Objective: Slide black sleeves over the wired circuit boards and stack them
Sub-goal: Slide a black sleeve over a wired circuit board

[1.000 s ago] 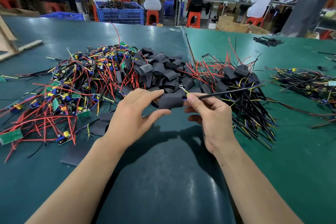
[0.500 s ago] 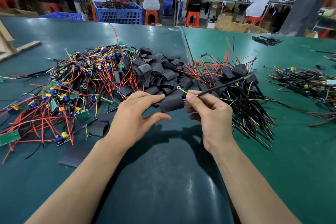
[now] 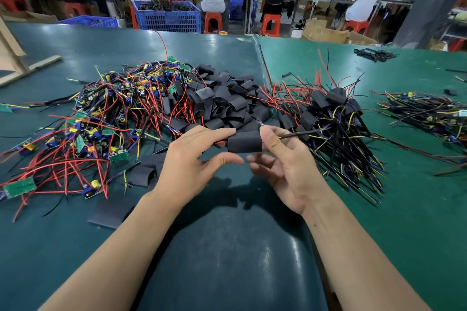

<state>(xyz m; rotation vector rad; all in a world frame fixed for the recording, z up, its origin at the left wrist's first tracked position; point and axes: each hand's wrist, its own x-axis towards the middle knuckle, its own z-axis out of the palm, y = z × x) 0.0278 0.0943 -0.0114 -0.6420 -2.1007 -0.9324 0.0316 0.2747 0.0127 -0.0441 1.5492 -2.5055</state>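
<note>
A: What is different now from one second ago?

B: The black sleeve (image 3: pixel 244 142) sits further along the wires. Earlier a small metal terminal stuck out beside the right thumb; now I do not see it. The left hand (image 3: pixel 194 161) holds the sleeve's left end with the fingers above and the thumb below. The right hand (image 3: pixel 280 159) pinches its right end, where a black wire (image 3: pixel 300 133) comes out.

A: So the board is inside?

B: I think yes, but it is hidden, so I cannot be sure. The sleeve is in the air above the table (image 3: pixel 227 247), just in front of the pile of empty sleeves (image 3: pixel 227 103). The next step is probably the finished stack (image 3: pixel 336 118) on the right.
</note>
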